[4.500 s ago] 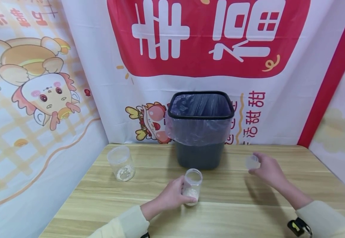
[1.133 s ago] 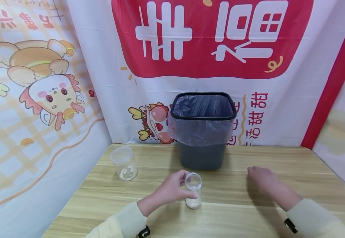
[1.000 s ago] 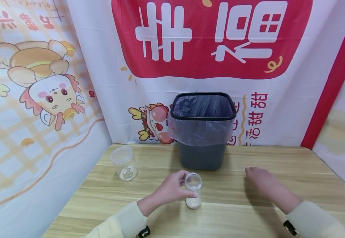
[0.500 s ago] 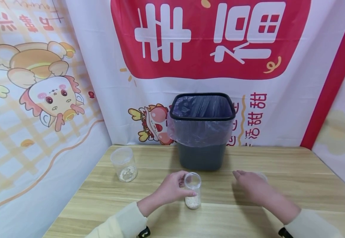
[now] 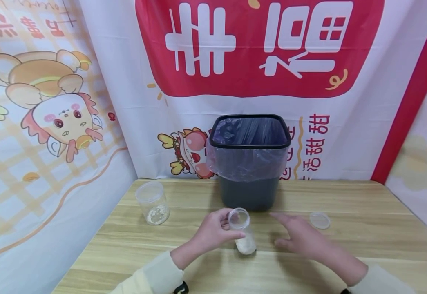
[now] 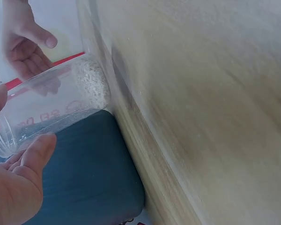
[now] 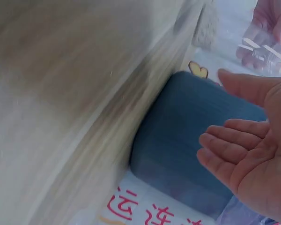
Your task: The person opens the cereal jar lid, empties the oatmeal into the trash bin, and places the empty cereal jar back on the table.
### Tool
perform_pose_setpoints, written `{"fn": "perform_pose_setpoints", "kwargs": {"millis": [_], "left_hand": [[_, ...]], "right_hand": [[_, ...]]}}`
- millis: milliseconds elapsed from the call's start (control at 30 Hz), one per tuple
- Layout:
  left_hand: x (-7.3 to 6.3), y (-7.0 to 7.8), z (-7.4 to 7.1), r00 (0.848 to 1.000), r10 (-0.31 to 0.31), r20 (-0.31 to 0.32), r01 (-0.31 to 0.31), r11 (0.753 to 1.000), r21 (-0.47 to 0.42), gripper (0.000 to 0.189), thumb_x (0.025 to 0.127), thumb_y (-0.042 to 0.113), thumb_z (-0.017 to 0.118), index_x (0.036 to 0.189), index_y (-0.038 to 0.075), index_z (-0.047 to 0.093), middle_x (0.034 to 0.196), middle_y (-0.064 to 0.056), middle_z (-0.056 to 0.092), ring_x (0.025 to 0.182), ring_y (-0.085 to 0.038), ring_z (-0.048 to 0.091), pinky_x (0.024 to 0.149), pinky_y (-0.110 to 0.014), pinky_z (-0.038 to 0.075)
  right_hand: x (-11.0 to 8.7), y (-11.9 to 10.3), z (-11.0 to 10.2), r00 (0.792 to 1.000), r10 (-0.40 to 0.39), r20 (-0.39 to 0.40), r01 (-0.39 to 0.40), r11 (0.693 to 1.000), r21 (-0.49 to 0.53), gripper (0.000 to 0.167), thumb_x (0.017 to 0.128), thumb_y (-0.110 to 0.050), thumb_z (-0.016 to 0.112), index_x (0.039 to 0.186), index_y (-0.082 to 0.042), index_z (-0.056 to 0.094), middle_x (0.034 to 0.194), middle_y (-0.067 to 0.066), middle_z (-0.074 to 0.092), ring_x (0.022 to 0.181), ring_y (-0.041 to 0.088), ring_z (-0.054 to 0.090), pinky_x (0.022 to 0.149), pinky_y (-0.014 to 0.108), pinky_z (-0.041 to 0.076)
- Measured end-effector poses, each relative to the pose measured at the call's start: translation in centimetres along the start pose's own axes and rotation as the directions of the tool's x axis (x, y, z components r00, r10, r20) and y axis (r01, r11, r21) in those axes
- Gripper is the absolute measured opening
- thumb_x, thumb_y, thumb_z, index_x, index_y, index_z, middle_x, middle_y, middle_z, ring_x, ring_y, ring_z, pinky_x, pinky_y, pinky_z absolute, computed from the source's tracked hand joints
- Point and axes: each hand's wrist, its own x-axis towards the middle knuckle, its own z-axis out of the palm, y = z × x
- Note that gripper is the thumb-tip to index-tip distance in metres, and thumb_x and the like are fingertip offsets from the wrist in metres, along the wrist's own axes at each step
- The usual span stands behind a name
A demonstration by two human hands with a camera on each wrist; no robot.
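Note:
My left hand (image 5: 213, 232) grips a clear plastic jar (image 5: 242, 232) near its open mouth, thumb on the near side. The jar leans, its base toward the right, and holds a layer of pale flakes or grains (image 6: 91, 82) at the bottom. To the right of the jar, my right hand (image 5: 303, 237) is in the air with fingers extended and nothing in it; the right wrist view shows its bare palm (image 7: 267, 176). A round translucent lid (image 5: 320, 220) lies flat on the table beyond the right hand.
A dark bin (image 5: 249, 192) with a clear purplish liner stands behind the jar. At the table's back left is a wider clear container (image 5: 152, 204) with some pale flakes in it. Printed cloths (image 5: 184, 106) hang behind and on both sides of the wooden table (image 5: 125, 253).
My right hand has set the lid on the table, let go and moved left toward the jar. The jar, upright half a second ago, now leans with its base swung right.

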Motion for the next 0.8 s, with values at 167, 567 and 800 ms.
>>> {"fn": "perform_pose_setpoints", "kwargs": {"millis": [167, 567, 800], "left_hand": [[0.0, 0.2, 0.4, 1.000, 0.018, -0.017, -0.019, 0.997, -0.079, 0.046, 0.073, 0.010, 0.086, 0.110, -0.005, 0.064, 0.103, -0.012, 0.069, 0.094, -0.016, 0.067, 0.080, -0.025, 0.054], [-0.1, 0.4, 1.4, 0.998, 0.035, -0.046, -0.044, 0.975, -0.217, 0.046, 0.075, 0.005, 0.083, 0.115, -0.004, 0.063, 0.110, -0.015, 0.068, 0.099, -0.018, 0.066, 0.080, -0.026, 0.054], [-0.1, 0.3, 2.1, 0.998, 0.033, -0.047, -0.044, 0.965, -0.260, 0.045, 0.076, 0.004, 0.082, 0.117, -0.003, 0.062, 0.111, -0.013, 0.067, 0.101, -0.019, 0.066, 0.080, -0.027, 0.054]], "right_hand": [[0.4, -1.2, 0.6, 0.999, 0.029, 0.016, -0.031, 0.993, 0.113, 0.073, 0.072, -0.021, 0.085, 0.132, 0.006, 0.054, 0.124, 0.022, 0.061, 0.111, 0.037, 0.059, 0.094, 0.051, 0.047], [1.1, -2.7, 2.4, 0.998, 0.027, -0.060, -0.007, 0.951, 0.310, 0.075, 0.071, -0.027, 0.087, 0.131, 0.003, 0.054, 0.124, 0.017, 0.063, 0.104, 0.032, 0.063, 0.086, 0.045, 0.053], [1.2, -3.0, 3.1, 0.995, 0.033, -0.090, -0.002, 0.945, 0.326, 0.071, 0.070, -0.023, 0.088, 0.128, 0.002, 0.055, 0.114, 0.013, 0.066, 0.094, 0.026, 0.066, 0.079, 0.041, 0.055]]}}
